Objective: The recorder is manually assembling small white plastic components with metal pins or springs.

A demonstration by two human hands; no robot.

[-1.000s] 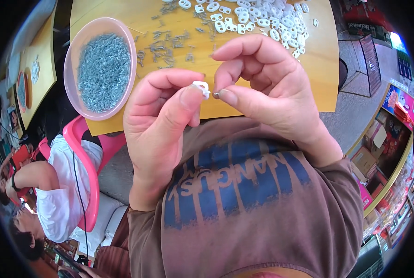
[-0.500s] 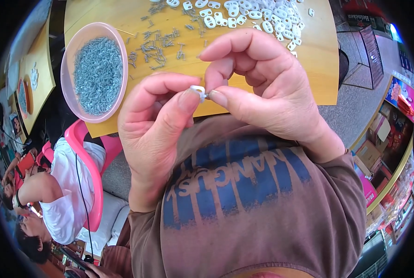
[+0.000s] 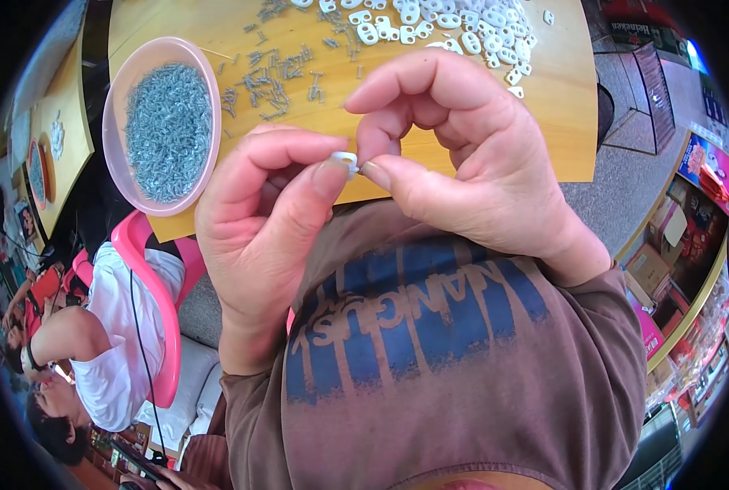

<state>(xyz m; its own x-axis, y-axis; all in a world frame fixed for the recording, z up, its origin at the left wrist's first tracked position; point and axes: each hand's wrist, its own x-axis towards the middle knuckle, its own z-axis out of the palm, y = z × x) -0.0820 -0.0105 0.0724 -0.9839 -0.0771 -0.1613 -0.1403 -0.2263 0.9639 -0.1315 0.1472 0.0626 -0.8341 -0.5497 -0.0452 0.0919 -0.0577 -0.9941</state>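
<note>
White holed plastic tab (image 3: 344, 153) juts from the left hand (image 3: 254, 216), pinched between thumb and forefinger; the right hand (image 3: 470, 151), loosely curled just beside it, hides any grip.

White piece (image 3: 345, 157), pale pink bowl (image 3: 116, 122), seemingly blue-grey screws (image 3: 168, 131), brown shirt (image 3: 462, 416), navy print (image 3: 376, 355)

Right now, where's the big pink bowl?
In the head view, the pink bowl stands near the left edge of the wooden table, left of the scattered metal screws and the left hand.
</note>
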